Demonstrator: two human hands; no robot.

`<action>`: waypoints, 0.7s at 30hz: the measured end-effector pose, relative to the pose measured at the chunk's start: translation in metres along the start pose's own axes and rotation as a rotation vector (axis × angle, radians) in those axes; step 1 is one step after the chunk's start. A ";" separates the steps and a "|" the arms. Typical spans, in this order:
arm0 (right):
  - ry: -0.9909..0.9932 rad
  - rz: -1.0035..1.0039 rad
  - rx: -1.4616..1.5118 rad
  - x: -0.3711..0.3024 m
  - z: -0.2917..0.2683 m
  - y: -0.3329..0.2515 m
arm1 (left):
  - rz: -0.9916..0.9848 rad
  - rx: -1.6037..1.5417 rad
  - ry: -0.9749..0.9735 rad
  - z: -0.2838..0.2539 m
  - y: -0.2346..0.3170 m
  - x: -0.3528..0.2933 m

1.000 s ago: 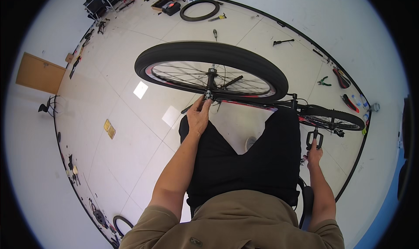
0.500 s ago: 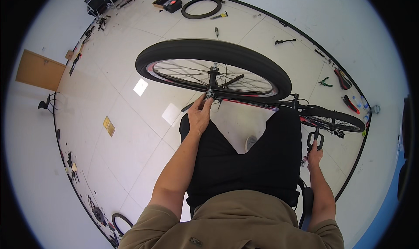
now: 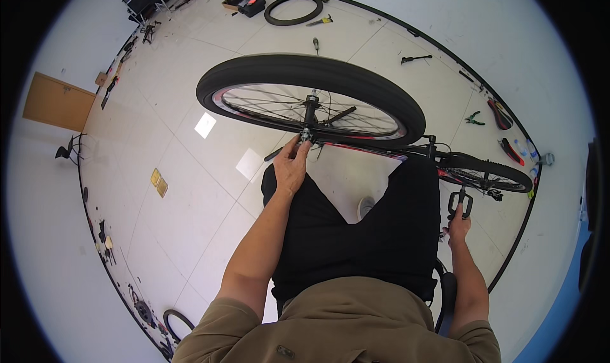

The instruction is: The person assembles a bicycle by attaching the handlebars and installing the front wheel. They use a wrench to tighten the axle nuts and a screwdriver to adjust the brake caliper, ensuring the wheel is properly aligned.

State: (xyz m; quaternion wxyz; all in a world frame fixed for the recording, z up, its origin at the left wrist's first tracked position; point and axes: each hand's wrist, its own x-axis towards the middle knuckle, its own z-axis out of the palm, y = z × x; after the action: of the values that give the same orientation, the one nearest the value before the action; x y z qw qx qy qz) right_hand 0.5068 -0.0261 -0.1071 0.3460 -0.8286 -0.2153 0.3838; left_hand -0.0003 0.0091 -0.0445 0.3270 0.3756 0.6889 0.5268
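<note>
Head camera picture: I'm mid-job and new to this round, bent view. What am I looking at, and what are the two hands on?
This is one wide fisheye camera worn on the person's head, looking down, so straight lines bend near the rim. The forearms come in from below, above black trousers and an olive shirt. An upside-down black bicycle with red-marked frame stands on the pale tiled floor. The left hand has its fingertips at the axle end of the large black-tyred spoked wheel. The right hand grips the black pedal near the smaller-looking far wheel. Scattered on the floor: a loose black tyre ring, a screwdriver, green-handled pliers and other tools along the wall.
</note>
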 end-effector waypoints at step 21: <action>0.016 0.029 -0.023 0.003 -0.003 0.000 | -0.017 0.020 -0.039 -0.001 0.007 -0.001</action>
State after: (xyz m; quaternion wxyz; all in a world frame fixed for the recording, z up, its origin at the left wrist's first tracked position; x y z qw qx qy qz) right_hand 0.5107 -0.0255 -0.1074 0.3324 -0.8386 -0.2048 0.3798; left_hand 0.0007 0.0086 -0.0376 0.3411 0.3833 0.6906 0.5097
